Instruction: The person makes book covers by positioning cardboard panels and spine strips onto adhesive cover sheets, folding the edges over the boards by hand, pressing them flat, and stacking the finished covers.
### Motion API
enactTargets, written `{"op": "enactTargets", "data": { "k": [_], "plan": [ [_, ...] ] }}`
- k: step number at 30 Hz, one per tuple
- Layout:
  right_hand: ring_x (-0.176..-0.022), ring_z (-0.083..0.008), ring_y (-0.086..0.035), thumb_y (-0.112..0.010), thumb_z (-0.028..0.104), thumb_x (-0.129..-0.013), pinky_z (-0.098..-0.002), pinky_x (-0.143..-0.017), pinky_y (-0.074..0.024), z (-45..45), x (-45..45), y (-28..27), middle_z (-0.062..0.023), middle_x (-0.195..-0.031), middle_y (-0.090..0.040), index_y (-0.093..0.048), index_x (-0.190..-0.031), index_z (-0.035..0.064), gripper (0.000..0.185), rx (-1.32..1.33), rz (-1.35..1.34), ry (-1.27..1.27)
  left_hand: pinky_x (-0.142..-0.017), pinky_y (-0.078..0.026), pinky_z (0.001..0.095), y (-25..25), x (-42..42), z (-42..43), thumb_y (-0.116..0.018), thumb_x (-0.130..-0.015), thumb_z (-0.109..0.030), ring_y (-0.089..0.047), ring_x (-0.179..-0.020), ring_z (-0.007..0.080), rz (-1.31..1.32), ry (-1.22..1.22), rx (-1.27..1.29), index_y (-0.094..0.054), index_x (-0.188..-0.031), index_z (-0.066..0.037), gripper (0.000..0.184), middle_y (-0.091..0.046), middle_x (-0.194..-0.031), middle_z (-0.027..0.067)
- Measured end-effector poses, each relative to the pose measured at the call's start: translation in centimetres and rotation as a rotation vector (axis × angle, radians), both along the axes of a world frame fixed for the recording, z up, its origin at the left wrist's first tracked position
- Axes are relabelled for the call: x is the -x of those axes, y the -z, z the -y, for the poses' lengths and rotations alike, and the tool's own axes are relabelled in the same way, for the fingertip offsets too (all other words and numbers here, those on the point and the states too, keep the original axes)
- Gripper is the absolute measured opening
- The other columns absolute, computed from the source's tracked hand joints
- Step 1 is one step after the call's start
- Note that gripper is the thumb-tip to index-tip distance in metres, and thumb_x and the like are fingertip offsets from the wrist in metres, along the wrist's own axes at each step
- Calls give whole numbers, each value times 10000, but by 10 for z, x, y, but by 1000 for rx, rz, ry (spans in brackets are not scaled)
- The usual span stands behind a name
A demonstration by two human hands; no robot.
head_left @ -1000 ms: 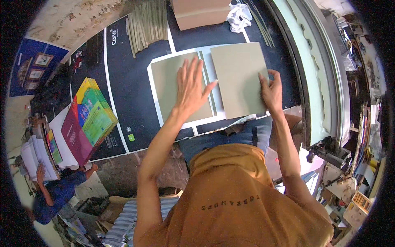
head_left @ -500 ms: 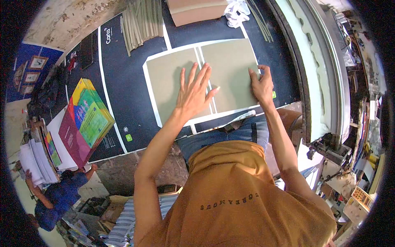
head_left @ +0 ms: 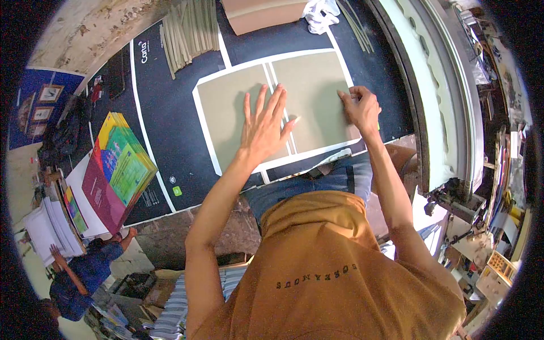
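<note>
A white sheet lies on the dark table, its border showing around two grey-green boards. Between the left board and the right board runs a narrow strip of the same colour. My left hand rests with fingers spread over the left board and the strip, its thumb reaching toward the right board. At the right board's outer edge is my right hand, its fingers bent and thumb near the index finger; whether it grips the edge is too small to tell.
Thin board strips lie at the back beside a brown box and a crumpled white cloth. Colourful printed covers are stacked at left. A metal-framed machine borders the right. Another person is at lower left.
The right board has come down and left onto the white sheet, now lined up beside the strip. My right hand moved with it, then its fingers curled. The view has shifted slightly.
</note>
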State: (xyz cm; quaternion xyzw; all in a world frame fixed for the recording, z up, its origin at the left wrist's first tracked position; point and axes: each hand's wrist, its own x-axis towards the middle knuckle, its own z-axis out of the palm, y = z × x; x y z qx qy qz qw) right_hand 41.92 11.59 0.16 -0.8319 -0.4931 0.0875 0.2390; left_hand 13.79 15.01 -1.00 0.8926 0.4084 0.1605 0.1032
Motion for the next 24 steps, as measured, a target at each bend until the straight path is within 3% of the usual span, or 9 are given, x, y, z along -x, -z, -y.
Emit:
{"op": "enactTargets", "data": {
  "k": [8,24],
  "plan": [
    [-901,-311,-726,-795,526,-769,-499,-852,-446,-10,-6,-18,-115,-934,-775,-792,-1022,68,523,226,-126,47,-1213,-123,651,0,-1,0,-586,-957,-455,-261,-1500,383,7,-1,9,-387,-1543,-42,744,-307,-1650,74],
    [-877,-285,-727,-864,495,-702,-489,-848,-414,-11,-6,-30,-66,-872,-766,-686,-1133,104,609,175,-75,18,-1206,-120,659,1,-1,0,-603,-948,-437,-271,-1494,403,8,2,5,-399,-1542,-47,739,-310,-1650,65]
  ]
}}
